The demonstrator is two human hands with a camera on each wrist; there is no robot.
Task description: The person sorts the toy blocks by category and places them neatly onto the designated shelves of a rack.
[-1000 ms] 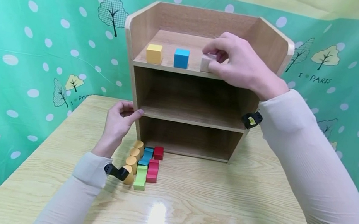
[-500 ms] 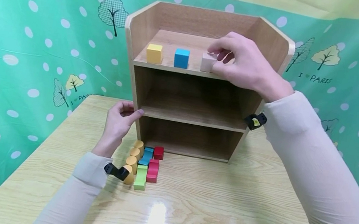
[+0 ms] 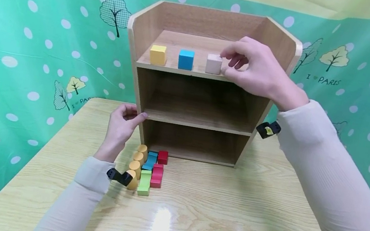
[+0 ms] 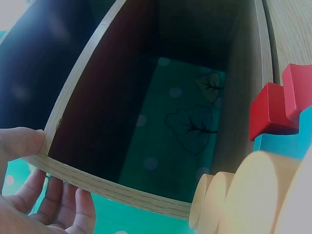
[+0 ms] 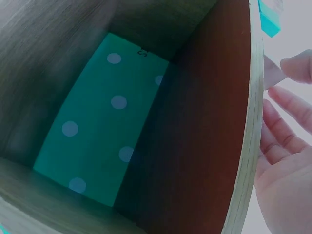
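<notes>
A small wooden shelf unit [image 3: 198,122] stands on the table. My left hand [image 3: 121,123] grips its left side panel, thumb on the front edge and fingers round the outside, as the left wrist view also shows. On the top shelf a yellow cube [image 3: 158,55], a blue cube [image 3: 185,59] and a pale cube [image 3: 213,64] sit spaced in a row. Just right of the pale cube is my right hand [image 3: 256,68], holding nothing, its fingers loosely bent. In the right wrist view, that hand [image 5: 287,141] is partly cut off by the frame.
Several tan cylinders [image 3: 135,166] line up on the table by the shelf's front left corner. Beside them lie a blue notched block [image 3: 150,161], a green one [image 3: 145,183], a pinkish-red one [image 3: 157,175] and a red cube [image 3: 163,157]. A patterned curtain [image 3: 32,67] hangs behind.
My right hand has let go of the pale cube and drawn slightly to the right, leaving it on the top shelf. The left hand keeps its grip on the shelf's side.
</notes>
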